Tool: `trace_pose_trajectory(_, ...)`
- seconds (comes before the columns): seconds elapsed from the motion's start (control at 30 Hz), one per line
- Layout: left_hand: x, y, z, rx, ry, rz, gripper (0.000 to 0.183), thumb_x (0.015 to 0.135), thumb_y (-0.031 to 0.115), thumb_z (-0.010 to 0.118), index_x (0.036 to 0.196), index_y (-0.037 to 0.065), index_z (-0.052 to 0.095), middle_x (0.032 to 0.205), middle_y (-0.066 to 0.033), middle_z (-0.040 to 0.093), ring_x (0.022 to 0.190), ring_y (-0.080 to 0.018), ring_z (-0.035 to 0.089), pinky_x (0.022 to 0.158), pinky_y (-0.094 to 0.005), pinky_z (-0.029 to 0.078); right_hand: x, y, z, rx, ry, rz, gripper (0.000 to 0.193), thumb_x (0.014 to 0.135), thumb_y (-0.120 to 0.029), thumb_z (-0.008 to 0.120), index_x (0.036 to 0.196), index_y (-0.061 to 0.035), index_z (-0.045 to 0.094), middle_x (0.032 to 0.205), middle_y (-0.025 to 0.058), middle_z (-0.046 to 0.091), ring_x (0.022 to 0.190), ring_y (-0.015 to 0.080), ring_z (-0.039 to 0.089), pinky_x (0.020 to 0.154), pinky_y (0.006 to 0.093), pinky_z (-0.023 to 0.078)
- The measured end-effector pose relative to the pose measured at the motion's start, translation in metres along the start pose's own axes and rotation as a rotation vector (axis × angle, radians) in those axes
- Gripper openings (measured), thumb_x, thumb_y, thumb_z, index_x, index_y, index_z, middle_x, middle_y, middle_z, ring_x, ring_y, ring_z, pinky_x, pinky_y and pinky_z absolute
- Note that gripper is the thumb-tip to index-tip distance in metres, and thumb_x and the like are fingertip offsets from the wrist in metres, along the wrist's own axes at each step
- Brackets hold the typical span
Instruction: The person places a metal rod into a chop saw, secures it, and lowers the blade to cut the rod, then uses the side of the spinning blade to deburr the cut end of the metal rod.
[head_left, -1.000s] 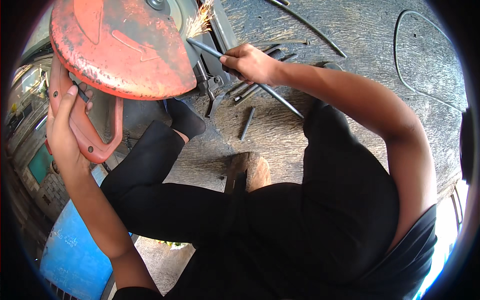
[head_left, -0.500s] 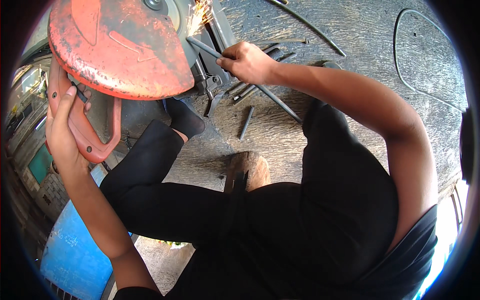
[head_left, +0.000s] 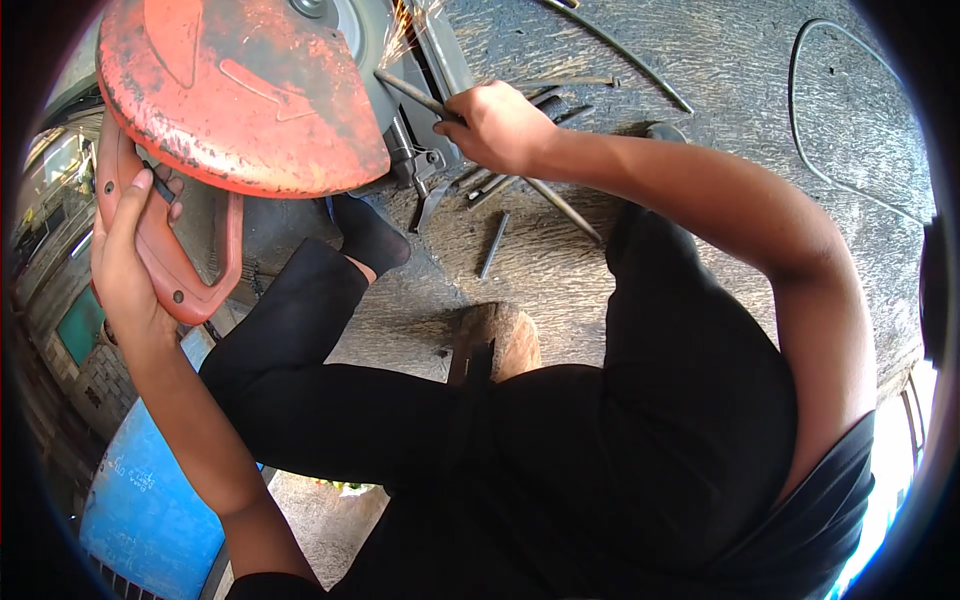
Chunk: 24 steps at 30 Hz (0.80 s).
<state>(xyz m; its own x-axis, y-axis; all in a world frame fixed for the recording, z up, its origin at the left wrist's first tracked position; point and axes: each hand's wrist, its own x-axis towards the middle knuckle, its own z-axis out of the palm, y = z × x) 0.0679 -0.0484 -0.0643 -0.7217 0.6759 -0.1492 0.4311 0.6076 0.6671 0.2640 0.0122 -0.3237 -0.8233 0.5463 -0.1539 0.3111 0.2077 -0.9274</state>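
A chop saw with a worn orange guard (head_left: 250,110) stands at the upper left. My left hand (head_left: 130,260) is wrapped round its orange handle (head_left: 175,265), thumb near the black trigger. My right hand (head_left: 500,125) grips a thin metal rod (head_left: 565,210), whose far end reaches the saw beside the grey cutting disc (head_left: 367,35). Sparks (head_left: 400,35) fly up where rod and disc meet, though the exact contact is partly hidden. The rod's other end slants down toward my right knee.
Several loose rods (head_left: 555,85) and a short cut piece (head_left: 494,245) lie on the worn floor. A long rod (head_left: 640,65) and a looped cable (head_left: 792,95) are farther right. My socked foot (head_left: 370,235) rests close below the saw. A blue plastic container (head_left: 150,500) stands lower left.
The spark spray has become thinner and dimmer. The rod in my right hand now looks browner, and that hand has shifted very slightly. My left hand stays on the handle.
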Motion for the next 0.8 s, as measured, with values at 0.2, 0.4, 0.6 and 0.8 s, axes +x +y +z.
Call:
trace_pose_trajectory(0.2, 0.000, 0.000, 0.004, -0.124, -0.069, 0.052, 0.055, 0.089, 0.009, 0.049, 0.141, 0.000, 0.033, 0.141, -0.0115, 0.041, 0.126, -0.0205, 0.044, 0.100, -0.0320, 0.039, 0.010, 0.026, -0.014, 0.341, -0.040, 0.327, 0.040, 0.094, -0.027, 0.036, 0.090, -0.0017, 0.067, 0.055, 0.0063, 0.052, 0.048, 0.0160, 0.048, 0.048, 0.0330, 0.041)
trace_pose_trajectory(0.4, -0.001, -0.001, -0.004, -0.066, -0.063, 0.056, 0.057, 0.087, 0.009, 0.051, 0.141, 0.000, 0.033, 0.141, -0.0115, 0.041, 0.118, -0.0190, 0.050, 0.096, -0.0304, 0.042, 0.007, 0.016, -0.027, 0.931, -0.183, 0.590, 0.042, 0.093, -0.027, 0.032, 0.079, -0.0016, 0.062, 0.055, 0.0007, 0.043, 0.043, 0.0089, 0.035, 0.039, 0.0252, 0.029)
trace_pose_trajectory(0.6, 0.003, -0.003, -0.006, 0.014, -0.117, 0.070, 0.059, 0.085, 0.007, 0.052, 0.141, 0.002, 0.036, 0.140, -0.0080, 0.044, 0.081, -0.0079, 0.052, 0.066, -0.0205, 0.041, 0.009, 0.027, -0.024, 0.933, -0.218, 0.588, 0.038, 0.095, -0.030, 0.036, 0.078, -0.0043, 0.059, 0.059, 0.0001, 0.045, 0.047, 0.0092, 0.038, 0.042, 0.0255, 0.033)
trace_pose_trajectory(0.8, 0.001, -0.002, -0.003, -0.006, -0.093, 0.065, 0.058, 0.086, 0.009, 0.051, 0.141, 0.002, 0.036, 0.141, -0.0064, 0.043, 0.093, -0.0095, 0.054, 0.071, -0.0213, 0.042, 0.011, 0.016, -0.010, 0.761, -0.218, 0.462, 0.034, 0.098, -0.030, 0.044, 0.085, -0.0029, 0.060, 0.062, -0.0009, 0.047, 0.051, 0.0077, 0.042, 0.046, 0.0248, 0.036)
